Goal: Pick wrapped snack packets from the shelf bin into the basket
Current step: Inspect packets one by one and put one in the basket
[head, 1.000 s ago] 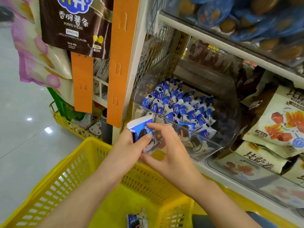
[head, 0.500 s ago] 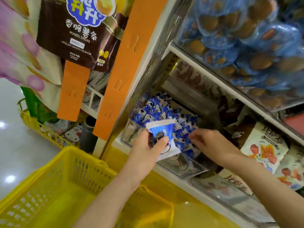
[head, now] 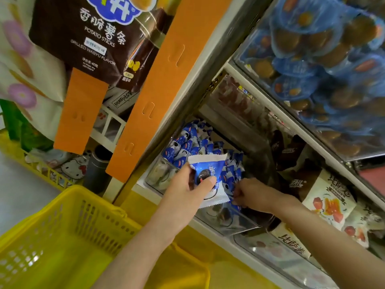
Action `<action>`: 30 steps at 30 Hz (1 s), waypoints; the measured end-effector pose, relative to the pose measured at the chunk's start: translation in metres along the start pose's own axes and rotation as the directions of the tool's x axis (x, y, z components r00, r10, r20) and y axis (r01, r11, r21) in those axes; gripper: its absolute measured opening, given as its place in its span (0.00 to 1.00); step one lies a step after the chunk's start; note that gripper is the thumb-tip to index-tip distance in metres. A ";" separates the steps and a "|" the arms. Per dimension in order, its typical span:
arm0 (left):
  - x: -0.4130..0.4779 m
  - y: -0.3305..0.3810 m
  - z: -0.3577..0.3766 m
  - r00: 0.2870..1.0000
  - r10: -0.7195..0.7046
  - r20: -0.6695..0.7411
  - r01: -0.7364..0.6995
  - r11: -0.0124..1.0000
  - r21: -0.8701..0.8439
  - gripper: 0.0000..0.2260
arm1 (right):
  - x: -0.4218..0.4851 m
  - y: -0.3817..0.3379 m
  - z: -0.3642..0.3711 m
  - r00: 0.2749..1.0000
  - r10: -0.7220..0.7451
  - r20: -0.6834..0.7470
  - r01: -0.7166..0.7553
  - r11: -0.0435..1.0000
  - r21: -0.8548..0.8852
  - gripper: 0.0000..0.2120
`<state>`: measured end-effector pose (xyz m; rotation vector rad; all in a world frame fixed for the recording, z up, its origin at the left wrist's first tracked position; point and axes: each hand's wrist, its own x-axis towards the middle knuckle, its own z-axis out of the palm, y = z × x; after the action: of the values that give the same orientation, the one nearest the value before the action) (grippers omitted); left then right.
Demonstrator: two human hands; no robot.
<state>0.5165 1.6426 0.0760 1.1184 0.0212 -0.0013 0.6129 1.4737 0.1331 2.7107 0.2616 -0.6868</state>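
My left hand (head: 187, 188) holds a blue and white snack packet (head: 210, 170) between thumb and fingers, just in front of the clear shelf bin (head: 158, 174). The bin holds several more blue and white packets (head: 187, 140). My right hand (head: 252, 192) is inside the bin to the right of the held packet, its fingers curled on packets there; what they pinch is partly hidden. The yellow basket (head: 68, 232) sits below and to the left of both hands.
An orange hanging strip (head: 158, 90) and a brown potato sticks bag (head: 93, 38) hang left of the bin. Bags of dried snacks (head: 327, 203) lie to the right. An upper shelf holds blue wrapped cakes (head: 312, 59). Another yellow basket (head: 37, 163) stands at far left.
My right hand let go of the held packet and reached right into the bin. My left hand kept the packet and rose toward the bin. The camera tilted up and turned.
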 end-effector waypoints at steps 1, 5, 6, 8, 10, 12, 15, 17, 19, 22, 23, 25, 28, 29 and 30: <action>0.000 0.001 0.000 1.000 0.002 0.002 -0.002 1.000 0.006 0.06 | -0.001 -0.001 0.001 1.000 0.006 -0.013 -0.006 1.000 0.005 0.10; 0.000 0.004 0.000 1.000 0.011 0.006 -0.011 1.000 -0.017 0.06 | -0.008 -0.003 0.001 0.994 0.048 -0.095 -0.046 0.999 0.024 0.06; 0.000 0.005 0.001 1.000 0.005 0.008 -0.005 0.999 -0.032 0.07 | -0.013 -0.003 -0.001 0.988 0.065 -0.141 -0.061 0.998 0.033 0.06; -0.001 0.006 0.002 1.000 -0.021 0.003 0.022 0.999 -0.047 0.08 | -0.023 -0.001 -0.004 0.958 0.102 -0.270 -0.090 0.994 0.058 0.06; -0.003 0.007 0.004 1.000 -0.021 -0.016 0.021 1.000 -0.021 0.08 | -0.035 0.003 -0.008 0.894 0.133 -0.429 -0.104 0.990 0.090 0.06; -0.006 0.007 0.005 0.999 0.003 -0.049 -0.003 1.000 0.005 0.08 | -0.047 0.007 -0.012 0.812 0.156 -0.563 -0.045 0.978 0.205 0.05; -0.010 0.009 0.005 0.988 -0.029 -0.155 0.031 0.999 0.009 0.05 | -0.070 0.008 -0.017 0.712 0.165 -0.682 0.255 0.845 0.471 0.05; -0.015 0.015 0.005 0.979 -0.098 -0.176 0.085 0.993 -0.081 0.05 | -0.083 0.002 -0.017 0.706 0.068 -0.705 0.451 0.725 0.521 0.08; -0.020 0.018 0.003 0.987 -0.140 -0.083 0.125 0.978 -0.169 0.22 | -0.092 -0.008 -0.012 0.744 -0.055 -0.666 0.546 0.626 0.557 0.09; -0.034 0.022 0.005 0.984 -0.172 0.057 0.173 0.984 -0.029 0.44 | -0.097 -0.023 -0.003 0.772 -0.147 -0.619 0.580 0.562 0.590 0.08; -0.038 0.021 0.007 0.982 -0.171 0.078 0.170 0.985 0.009 0.42 | -0.098 -0.028 0.000 0.781 -0.166 -0.602 0.588 0.522 0.618 0.07; -0.042 0.017 0.007 0.984 -0.152 0.096 0.146 0.987 0.067 0.35 | -0.099 -0.038 0.003 0.798 -0.185 -0.574 0.595 0.396 0.699 0.05; -0.045 0.017 0.006 0.985 -0.127 0.113 0.111 0.984 0.137 0.26 | -0.096 -0.044 0.003 0.818 -0.068 -0.571 0.563 0.298 0.771 0.03; -0.045 0.018 0.005 0.984 -0.128 0.123 0.110 0.983 0.145 0.24 | -0.095 -0.043 0.002 0.822 -0.031 -0.569 0.548 0.316 0.774 0.02; -0.046 0.020 0.005 0.982 -0.131 0.139 0.110 0.983 0.149 0.24 | -0.094 -0.043 0.001 0.836 -0.035 -0.548 0.526 0.337 0.781 0.02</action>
<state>0.4706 1.6467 0.0973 1.2547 -0.0444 -0.1968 0.5199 1.5039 0.1665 4.0203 0.6741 -0.2566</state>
